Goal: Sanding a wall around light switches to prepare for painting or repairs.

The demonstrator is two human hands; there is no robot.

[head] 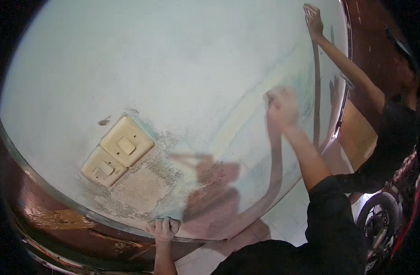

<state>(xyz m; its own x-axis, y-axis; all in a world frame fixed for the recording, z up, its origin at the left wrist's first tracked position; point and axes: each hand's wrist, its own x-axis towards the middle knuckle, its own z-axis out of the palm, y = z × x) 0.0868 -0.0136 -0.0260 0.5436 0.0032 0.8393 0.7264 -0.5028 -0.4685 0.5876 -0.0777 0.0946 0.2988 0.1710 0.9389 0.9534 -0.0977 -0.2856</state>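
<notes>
A painted wall (182, 68) fills most of the view, pale with greenish and yellowish streaks. My right hand (282, 106), blurred and with curled fingers, is at a pale yellow streak on the wall; whether it holds something cannot be made out. Low on the wall, by its edge, my left hand (164, 227) is closed into a fist, with nothing visible in it. Above the left hand lies a rough patch of worn plaster (141, 189). Two cream light switches, an upper one (127, 141) and a lower one (103, 166), sit side by side next to this patch.
At the right, another person's hand (313, 22) is against the wall, higher up. A motorcycle wheel (378, 220) stands behind on the tiled floor (282, 220). Brown wood (55, 213) with peeling tape borders the wall at lower left.
</notes>
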